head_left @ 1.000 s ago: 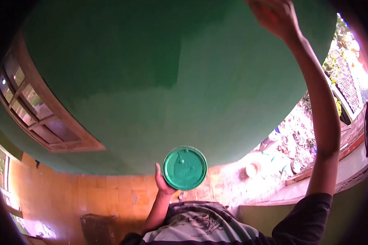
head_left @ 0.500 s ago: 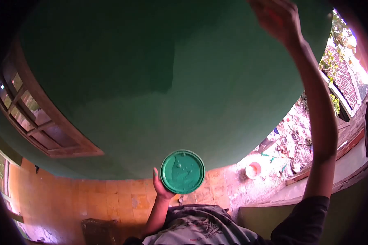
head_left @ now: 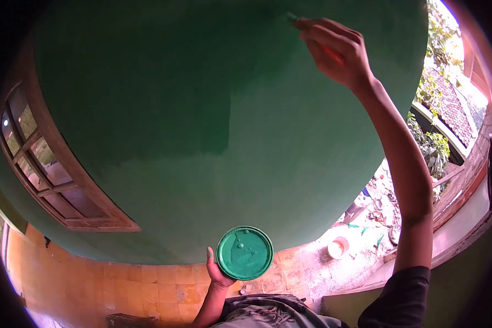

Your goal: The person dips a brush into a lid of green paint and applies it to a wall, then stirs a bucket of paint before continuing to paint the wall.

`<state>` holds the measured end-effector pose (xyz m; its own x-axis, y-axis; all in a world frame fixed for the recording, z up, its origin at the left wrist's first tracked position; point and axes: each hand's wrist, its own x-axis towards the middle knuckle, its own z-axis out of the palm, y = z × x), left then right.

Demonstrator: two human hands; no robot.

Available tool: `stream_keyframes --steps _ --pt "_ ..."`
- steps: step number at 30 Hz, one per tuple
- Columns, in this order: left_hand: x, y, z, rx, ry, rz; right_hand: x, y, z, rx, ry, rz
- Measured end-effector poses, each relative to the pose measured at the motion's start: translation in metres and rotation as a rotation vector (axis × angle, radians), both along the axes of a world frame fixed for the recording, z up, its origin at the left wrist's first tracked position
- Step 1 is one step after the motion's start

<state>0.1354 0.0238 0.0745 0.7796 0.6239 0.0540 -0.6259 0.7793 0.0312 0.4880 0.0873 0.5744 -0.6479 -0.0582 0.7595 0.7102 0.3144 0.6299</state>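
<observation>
while the left hand (head_left: 220, 273) cups a round green paint-smeared container (head_left: 245, 253) at near centre, thumb raised beside the rim, the right hand (head_left: 341, 52), at far right, is closed on a slim brush-like tool (head_left: 292, 17), tip near the dark-green painted wall (head_left: 164, 109).

Window (head_left: 52, 164) left in the wall (head_left: 175, 180); floor (head_left: 164, 284) below; bucket (head_left: 338, 247) on the ground, right.

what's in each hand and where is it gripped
Left hand: round green container, by its lower-left side. Right hand: slim tool, by its red handle, mostly hidden.
</observation>
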Motion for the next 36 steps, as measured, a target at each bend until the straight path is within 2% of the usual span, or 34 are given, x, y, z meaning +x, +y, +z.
stream_keyframes --steps 1,2,4,6,7,8,9,11,12,14,15,16,17,20,22,23,25,27,28,29,30,33,34,36 --pt "0.000 -0.002 0.001 0.012 0.026 0.021 -0.002 0.001 -0.005 0.000 -0.002 0.005" --pt "-0.001 -0.003 -0.003 0.012 0.026 0.026 -0.006 0.000 -0.019 -0.021 -0.031 -0.092" --pt "0.001 -0.003 -0.011 -0.049 -0.013 0.047 -0.010 0.013 -0.071 -0.103 -0.092 -0.209" --pt "0.000 -0.003 -0.014 -0.029 0.005 0.046 -0.033 0.008 -0.120 -0.252 -0.171 -0.065" --pt "0.000 -0.003 -0.014 -0.004 0.023 0.044 -0.038 0.005 -0.142 -0.427 -0.126 -0.034" --pt "0.000 -0.004 -0.013 -0.008 0.017 0.049 -0.042 0.004 -0.154 -0.600 -0.084 -0.003" --pt "0.000 -0.005 -0.010 -0.003 0.036 0.048 -0.040 0.006 -0.156 -0.603 -0.089 0.000" --pt "0.001 -0.004 -0.005 0.006 0.057 0.045 -0.040 0.008 -0.153 -0.823 -0.070 0.047" --pt "0.002 -0.004 -0.003 0.010 0.066 0.051 -0.033 0.013 -0.141 -0.824 -0.070 0.047" --pt "0.001 -0.006 -0.004 0.010 0.081 0.060 -0.025 0.021 -0.094 -0.572 0.025 0.033" --pt "0.001 -0.005 -0.005 0.018 0.088 0.072 -0.028 0.017 -0.078 -0.573 0.029 0.037" --pt "0.001 -0.005 -0.006 0.024 0.094 0.083 -0.032 0.013 -0.063 -0.365 0.006 0.017" --pt "0.001 -0.007 -0.007 0.017 0.095 0.085 -0.035 0.012 -0.058 -0.161 -0.018 -0.004" --pt "0.000 -0.007 -0.008 0.024 0.114 0.086 -0.049 0.010 -0.088 -0.098 -0.135 -0.086" --pt "-0.001 -0.007 -0.009 0.012 0.091 0.061 -0.055 0.017 -0.144 -0.279 -0.190 -0.016" --pt "-0.002 -0.008 -0.010 0.011 0.092 0.063 -0.060 0.016 -0.174 -0.362 -0.216 -0.076" --pt "-0.001 -0.007 -0.013 0.010 0.106 0.082 -0.065 0.017 -0.187 -0.436 -0.249 -0.129" --pt "-0.001 -0.010 -0.015 -0.002 0.089 0.083 -0.066 0.015 -0.188 -1.100 -0.026 -0.058" --pt "-0.002 -0.009 -0.014 -0.007 0.075 0.077 -0.063 0.027 -0.179 -0.824 0.009 0.116" --pt "-0.003 -0.009 -0.014 -0.004 0.077 0.081 -0.060 0.031 -0.155 -0.786 0.125 0.172" --pt "-0.003 -0.010 -0.015 -0.035 0.032 0.072 -0.052 0.032 -0.118 -0.804 0.084 0.056" --pt "0.000 -0.012 -0.016 -0.046 0.014 0.088 -0.055 0.029 -0.035 -0.332 -0.002 0.084" --pt "0.000 -0.012 -0.016 -0.024 0.042 0.100 -0.060 0.030 -0.018 -0.132 -0.020 0.135" --pt "0.002 -0.012 -0.014 -0.013 0.063 0.108 -0.071 0.029 -0.004 -0.062 -0.079 0.082"
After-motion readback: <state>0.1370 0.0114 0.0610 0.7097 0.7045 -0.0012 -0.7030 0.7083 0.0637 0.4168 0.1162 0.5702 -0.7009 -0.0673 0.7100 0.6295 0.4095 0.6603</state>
